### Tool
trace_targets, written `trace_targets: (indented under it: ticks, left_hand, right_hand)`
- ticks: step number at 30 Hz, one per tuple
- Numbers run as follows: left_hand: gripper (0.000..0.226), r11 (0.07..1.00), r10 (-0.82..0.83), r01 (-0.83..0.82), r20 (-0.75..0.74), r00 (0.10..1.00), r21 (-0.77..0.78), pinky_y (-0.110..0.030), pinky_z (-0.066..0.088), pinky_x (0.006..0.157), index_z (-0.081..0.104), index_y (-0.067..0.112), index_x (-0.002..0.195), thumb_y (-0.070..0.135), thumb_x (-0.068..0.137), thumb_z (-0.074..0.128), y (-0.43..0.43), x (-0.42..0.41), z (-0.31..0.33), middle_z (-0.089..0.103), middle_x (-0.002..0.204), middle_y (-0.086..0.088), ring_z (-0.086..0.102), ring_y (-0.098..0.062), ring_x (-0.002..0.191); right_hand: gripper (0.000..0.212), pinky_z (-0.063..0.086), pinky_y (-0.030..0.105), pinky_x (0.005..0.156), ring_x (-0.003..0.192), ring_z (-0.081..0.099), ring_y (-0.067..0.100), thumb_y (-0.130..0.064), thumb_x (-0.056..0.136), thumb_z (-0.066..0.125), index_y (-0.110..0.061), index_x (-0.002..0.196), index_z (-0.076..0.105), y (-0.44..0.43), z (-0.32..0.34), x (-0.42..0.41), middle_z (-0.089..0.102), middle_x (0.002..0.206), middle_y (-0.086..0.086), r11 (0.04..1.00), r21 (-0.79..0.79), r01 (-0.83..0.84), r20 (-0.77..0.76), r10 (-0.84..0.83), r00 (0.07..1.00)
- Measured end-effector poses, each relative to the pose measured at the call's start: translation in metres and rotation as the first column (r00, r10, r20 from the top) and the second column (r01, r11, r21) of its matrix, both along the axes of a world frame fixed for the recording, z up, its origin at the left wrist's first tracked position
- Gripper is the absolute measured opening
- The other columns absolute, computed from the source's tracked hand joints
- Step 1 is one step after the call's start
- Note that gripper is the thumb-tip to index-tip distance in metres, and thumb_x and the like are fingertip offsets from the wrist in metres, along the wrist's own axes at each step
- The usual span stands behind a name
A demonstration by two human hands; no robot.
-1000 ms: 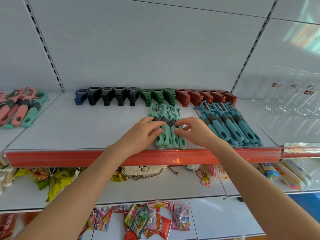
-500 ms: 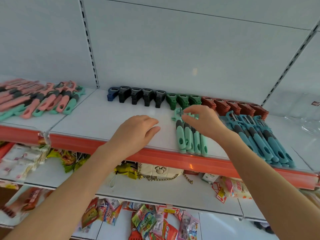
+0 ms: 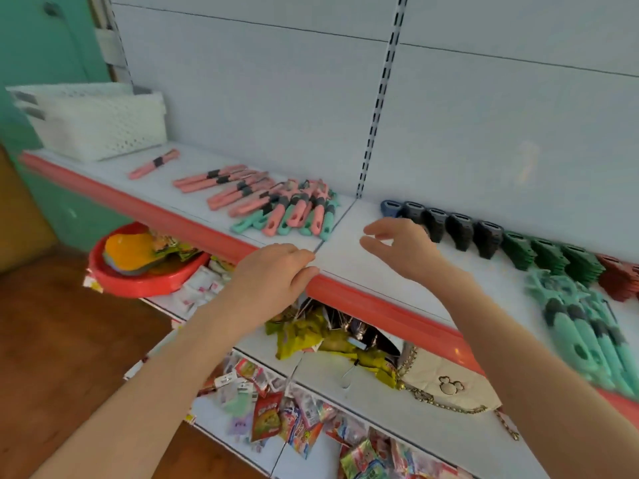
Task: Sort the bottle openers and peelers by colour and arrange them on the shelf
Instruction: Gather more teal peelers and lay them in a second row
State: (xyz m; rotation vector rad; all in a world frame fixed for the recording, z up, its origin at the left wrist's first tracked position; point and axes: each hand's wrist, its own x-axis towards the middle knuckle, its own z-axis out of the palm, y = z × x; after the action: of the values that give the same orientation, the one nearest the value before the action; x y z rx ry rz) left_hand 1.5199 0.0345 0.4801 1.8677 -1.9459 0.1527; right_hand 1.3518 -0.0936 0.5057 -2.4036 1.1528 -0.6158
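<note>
Head view only. Left hand [image 3: 273, 274] at 7 o'clock of frame centre, over the red front lip of the shelf [image 3: 349, 261], fingers loosely curled, grip empty. Right hand [image 3: 401, 250] just off centre toward 3 o'clock, above bare shelf, thumb and fingers spread apart, grip open and empty too.

Mixed heap of pink and mint peelers [image 3: 294, 212] at 11 o'clock of the left hand, near both hands, not yet split by colour. Tidier pink peelers [image 3: 224, 183] further out at 10 o'clock. Along the back panel [image 3: 484, 133] from 2 to 3 o'clock, standing on edge in colour runs: black bottle openers [image 3: 460, 229], green bottle openers [image 3: 549, 257], red bottle openers [image 3: 619, 278]. Sorted mint peelers [image 3: 587, 337] at 4 o'clock, blurred.

Likely next: picking mint ones out of the heap. Probably light, stiff plastic with a rubbery handle sleeve, hardly slippery. Blade end sharp, so best taken round the handle's middle and lifted clear rather than dragged through the pile.
</note>
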Motion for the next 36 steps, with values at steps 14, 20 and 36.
trace_targets:
  ticks: [14, 20, 36]
  left_hand:
    - [0.027, 0.998, 0.066, -0.065, -0.102, 0.993, 0.018, -0.04, 0.048, 0.073, 0.062, 0.004, 0.105, 0.022, 0.094, 0.046, -0.031, 0.136, -0.004, 0.062, 0.094, -0.01, 0.058, -0.025, 0.084]
    - [0.025, 0.992, 0.089, -0.076, -0.124, 0.988, 0.105, -0.037, 0.047, 0.073, 0.06, -0.002, 0.093, 0.021, 0.093, 0.048, -0.076, 0.131, -0.008, 0.059, 0.085, -0.009, 0.057, -0.026, 0.083]
    - [0.017, 0.919, 0.155, -0.059, -0.22, 0.963, 0.39, -0.022, 0.023, 0.044, 0.056, 0.003, 0.098, 0.014, 0.086, 0.056, -0.137, 0.129, 0.012, 0.061, 0.083, -0.012, 0.033, -0.007, 0.049]
  right_hand:
    - [0.017, 0.037, 0.024, 0.057, 0.068, 0.049, 0.019, -0.016, 0.089, 0.048, -0.009, 0.082, 0.063, -0.02, -0.018, 0.124, 0.057, 0.076, 0.004, 0.956, 0.083, 0.281, 0.006, -0.282, 0.959]
    - [0.025, 0.035, 0.026, 0.054, 0.07, 0.048, 0.023, -0.019, 0.089, 0.048, -0.013, 0.065, 0.051, -0.05, -0.019, 0.127, 0.05, 0.067, 0.003, 0.925, 0.07, 0.374, -0.113, -0.365, 0.924]
    - [0.033, 0.043, 0.025, 0.046, 0.047, 0.053, 0.019, -0.018, 0.085, 0.056, -0.011, 0.059, 0.038, -0.096, -0.014, 0.125, 0.048, 0.056, 0.005, 0.91, 0.252, 0.33, -0.256, -0.266, 0.929]
